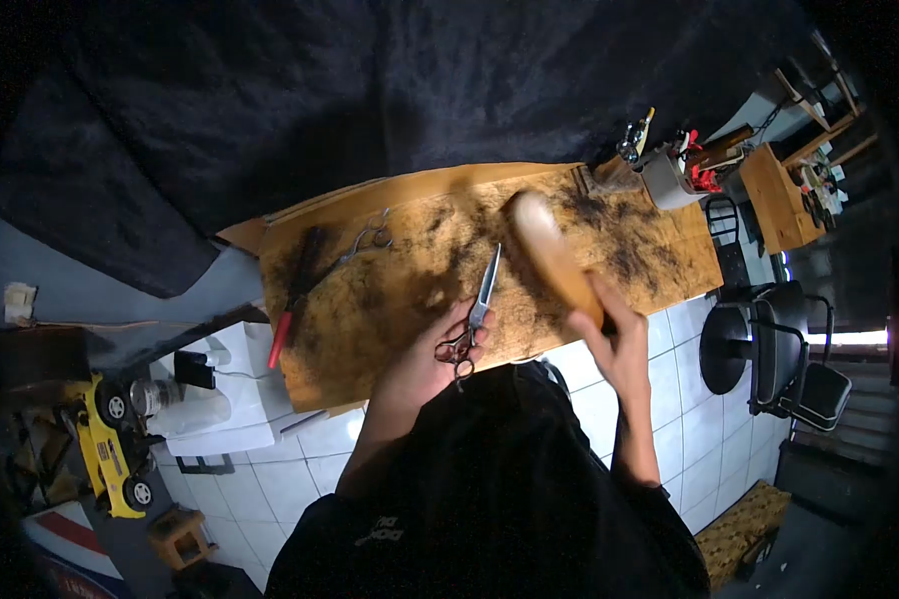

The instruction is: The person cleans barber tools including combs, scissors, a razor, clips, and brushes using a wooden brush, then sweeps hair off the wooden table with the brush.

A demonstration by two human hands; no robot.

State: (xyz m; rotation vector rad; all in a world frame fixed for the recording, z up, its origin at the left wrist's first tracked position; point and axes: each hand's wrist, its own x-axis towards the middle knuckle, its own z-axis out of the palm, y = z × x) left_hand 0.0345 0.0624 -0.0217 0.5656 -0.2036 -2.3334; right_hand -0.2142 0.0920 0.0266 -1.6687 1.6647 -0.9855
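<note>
One pair of scissors (486,285) in the left hand (432,351), above a messy wooden table (320,364)
Fingers curled loosely round the finger loops (456,349), best grip imo; probably light, stiff, kinda slick. Right hand (617,334) fingers wrap a blurry brush (549,248).

Wooden tabletop (322,373) strewn with dark hair-like tufts (625,265), silver scissors (357,246) laid near its left end, a red-handled tool (281,337) set beside them, a grey container (666,182) placed toward the right

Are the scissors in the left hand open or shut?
Shut, it seems: the scissors have their blades together, ending in one tip.
</note>
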